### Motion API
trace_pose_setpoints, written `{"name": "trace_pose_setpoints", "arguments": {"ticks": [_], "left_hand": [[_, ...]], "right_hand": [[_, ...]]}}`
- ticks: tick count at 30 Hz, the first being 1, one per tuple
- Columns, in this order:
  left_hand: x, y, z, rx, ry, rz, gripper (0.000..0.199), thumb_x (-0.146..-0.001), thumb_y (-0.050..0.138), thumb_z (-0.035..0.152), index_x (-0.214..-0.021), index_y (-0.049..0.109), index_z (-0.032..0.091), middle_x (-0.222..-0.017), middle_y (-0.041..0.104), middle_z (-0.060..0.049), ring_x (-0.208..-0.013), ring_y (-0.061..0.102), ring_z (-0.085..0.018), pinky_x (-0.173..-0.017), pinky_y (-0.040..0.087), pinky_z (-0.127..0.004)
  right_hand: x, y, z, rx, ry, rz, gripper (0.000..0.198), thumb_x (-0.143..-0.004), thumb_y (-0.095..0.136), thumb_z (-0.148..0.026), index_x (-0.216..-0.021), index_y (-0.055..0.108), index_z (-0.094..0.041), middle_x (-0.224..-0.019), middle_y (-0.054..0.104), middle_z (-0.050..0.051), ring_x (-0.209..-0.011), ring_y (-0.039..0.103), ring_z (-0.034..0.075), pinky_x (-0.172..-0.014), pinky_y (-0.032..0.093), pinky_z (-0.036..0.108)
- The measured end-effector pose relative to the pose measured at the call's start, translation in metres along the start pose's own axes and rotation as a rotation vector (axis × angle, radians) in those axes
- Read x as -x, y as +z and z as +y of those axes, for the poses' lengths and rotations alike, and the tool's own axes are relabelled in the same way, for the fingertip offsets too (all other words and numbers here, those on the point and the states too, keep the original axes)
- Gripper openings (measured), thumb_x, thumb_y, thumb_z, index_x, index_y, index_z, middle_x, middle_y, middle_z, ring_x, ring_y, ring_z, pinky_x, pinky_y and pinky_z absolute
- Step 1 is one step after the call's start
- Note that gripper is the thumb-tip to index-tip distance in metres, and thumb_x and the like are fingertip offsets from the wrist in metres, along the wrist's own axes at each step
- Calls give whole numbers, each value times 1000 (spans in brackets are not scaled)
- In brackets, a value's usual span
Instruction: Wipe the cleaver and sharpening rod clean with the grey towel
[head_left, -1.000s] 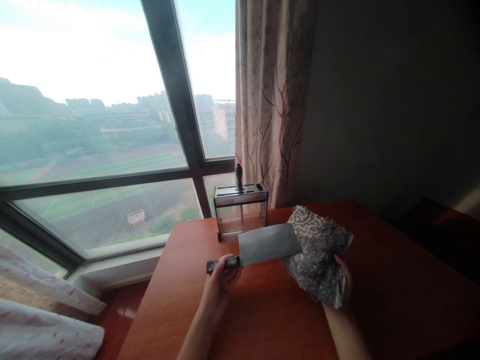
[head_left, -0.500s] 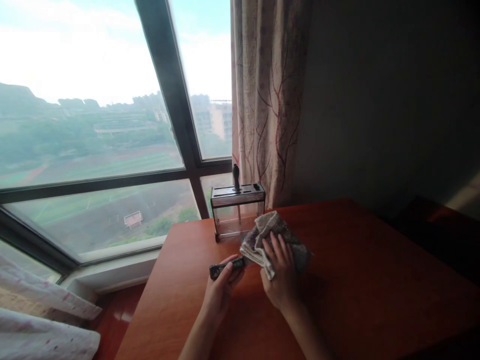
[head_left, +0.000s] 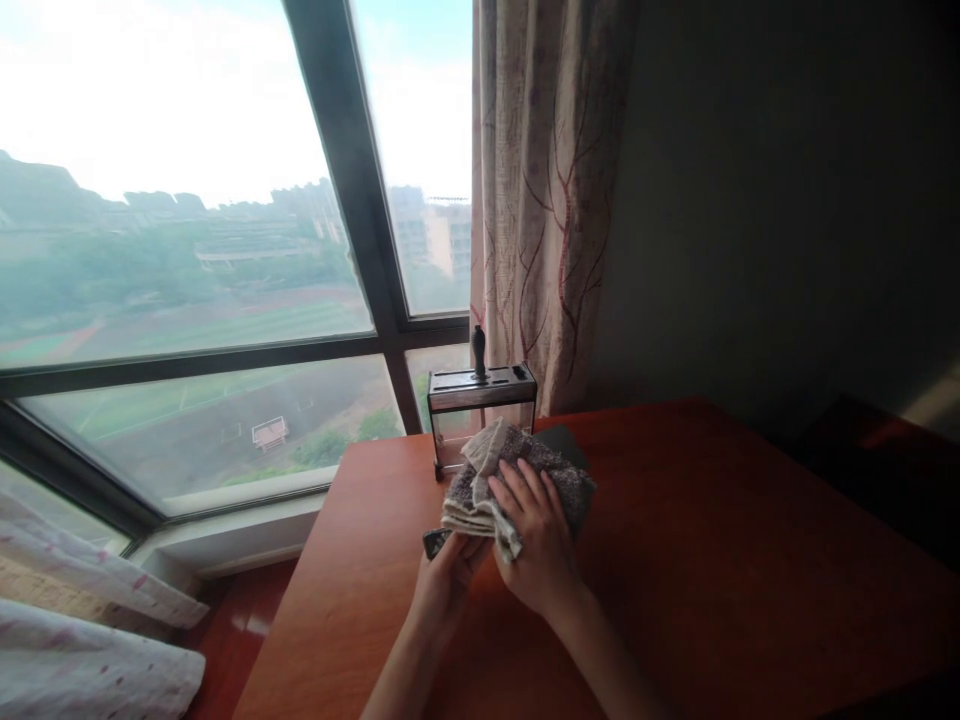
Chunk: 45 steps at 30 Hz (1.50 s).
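Right hand pressing a folded cloth over a broad-bladed knife

The person's left hand is gripping the knife near the lower middle of the view, its thumb lying by the black handle, whose end is poking out at the left. The other left fingers are curling in below the cloth's edge; the fabric is covering part of this grip, so how tightly they are closing is hard to judge. The right hand is holding the cloth against the blade, its fingers bending over the fabric and spreading slightly apart. The right thumb is mostly hiding, and its exact place cannot be told. The grey and cream cloth is covering most of the blade, with dark metal showing beyond its upper right edge.

Just behind, a knife holder with a slotted metal top is standing upright at the far edge of the reddish table, a black-handled tool rising from it. A patterned curtain is hanging behind, beside the large window.
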<state>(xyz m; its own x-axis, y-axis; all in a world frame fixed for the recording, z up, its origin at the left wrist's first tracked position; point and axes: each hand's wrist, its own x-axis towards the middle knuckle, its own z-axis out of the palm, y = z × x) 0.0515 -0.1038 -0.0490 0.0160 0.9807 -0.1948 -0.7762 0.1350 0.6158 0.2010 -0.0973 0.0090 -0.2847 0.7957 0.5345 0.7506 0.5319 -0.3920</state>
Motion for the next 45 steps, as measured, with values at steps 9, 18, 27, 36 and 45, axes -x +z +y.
{"name": "trace_pose_setpoints", "arguments": {"ticks": [9, 18, 27, 36, 45], "left_hand": [[3, 0, 7, -60, -77, -6, 39, -72, 76, 21, -109, 68, 14, -104, 74, -13, -99, 69, -26, -93, 50, -32], [-1, -1, 14, 94, -45, 40, 24, -82, 64, 17, -105, 70, 16, -100, 76, -11, -99, 69, -23, -83, 56, -26], [0, 2, -1, 121, -28, 57, 28, -83, 63, 21, -111, 67, 19, -104, 75, -10, -105, 67, -22, -93, 52, -30], [7, 13, -17, 64, -50, -2, 40, -76, 73, 21, -115, 65, 20, -114, 71, -10, -116, 60, -26, -107, 40, -40], [4, 8, -16, 87, -64, -38, 33, -80, 69, 21, -113, 65, 21, -118, 69, -10, -124, 53, -29, -107, 38, -50]], "right_hand": [[-1, -9, 72, -340, 188, 349, 53, -70, 57, -14, -123, 60, -23, -139, 53, 6, -136, 33, 30, -114, 18, 56], [18, -29, 104, -1490, 1058, 707, 24, -71, 62, -31, -94, 67, -23, -79, 73, -1, -84, 68, 23, -80, 54, 42], [34, 5, 55, -1641, 1058, 680, 38, -79, 57, -40, -115, 62, -29, -90, 75, -1, -86, 70, 25, -80, 56, 45], [20, 34, 8, -1629, 1077, 817, 53, -79, 61, -34, -130, 49, -33, -108, 71, -5, -96, 67, 19, -77, 56, 33], [13, 8, 19, -1751, 997, 780, 50, -81, 62, -41, -129, 53, -31, -114, 69, 0, -105, 65, 23, -87, 54, 41]]}}
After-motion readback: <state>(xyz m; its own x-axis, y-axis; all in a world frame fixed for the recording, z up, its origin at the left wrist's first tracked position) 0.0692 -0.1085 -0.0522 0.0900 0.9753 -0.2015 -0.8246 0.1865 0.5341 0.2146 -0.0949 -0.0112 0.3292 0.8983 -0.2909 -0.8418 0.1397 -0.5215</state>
